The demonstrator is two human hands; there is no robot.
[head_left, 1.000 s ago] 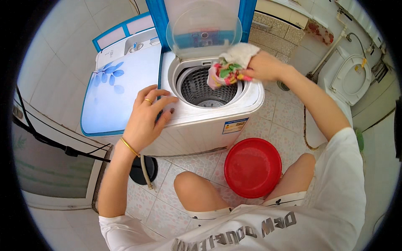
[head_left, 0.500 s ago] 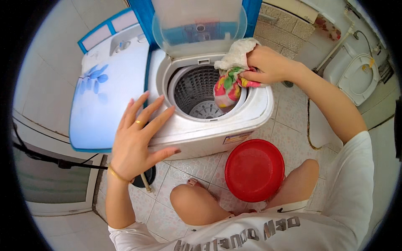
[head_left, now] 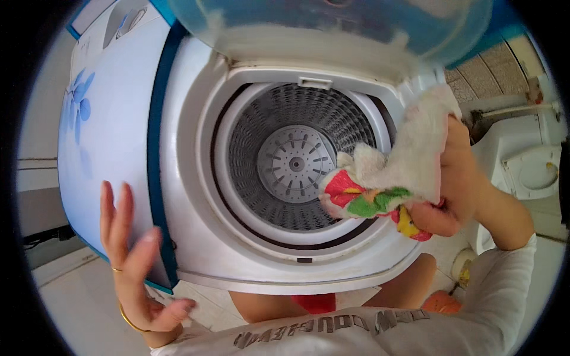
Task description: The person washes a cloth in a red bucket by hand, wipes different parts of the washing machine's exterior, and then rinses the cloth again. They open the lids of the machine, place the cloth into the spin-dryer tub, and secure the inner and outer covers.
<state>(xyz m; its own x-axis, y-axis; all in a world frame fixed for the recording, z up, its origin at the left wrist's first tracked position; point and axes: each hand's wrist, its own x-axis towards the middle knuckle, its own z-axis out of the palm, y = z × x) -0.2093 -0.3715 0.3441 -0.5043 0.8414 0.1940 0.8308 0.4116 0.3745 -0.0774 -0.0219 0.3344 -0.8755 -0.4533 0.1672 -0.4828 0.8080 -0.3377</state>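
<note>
A white cloth with a pink, green and yellow flower print (head_left: 415, 157) is bunched in my right hand (head_left: 460, 187), its fingers closed round it. The cloth hangs over the right rim of the round metal spin tub (head_left: 252, 130), whose slotted bottom shows. That tub sits in a white twin-tub washing machine (head_left: 190, 237). My left hand (head_left: 133, 255) has its fingers apart and holds nothing. It is by the front of the pale blue lid (head_left: 116, 130) on the machine's left side; whether it touches the lid I cannot tell.
A see-through lid (head_left: 332, 32) stands raised behind the tub. Below the machine's front edge part of a red basin (head_left: 313, 302) shows between my legs. A white toilet (head_left: 528, 172) stands at the right, past tiled wall.
My view has come closer over the machine, so the tub looks larger. The cloth, still in my right hand, now hangs at the tub's right rim. My left hand appears farther left, by the lid.
</note>
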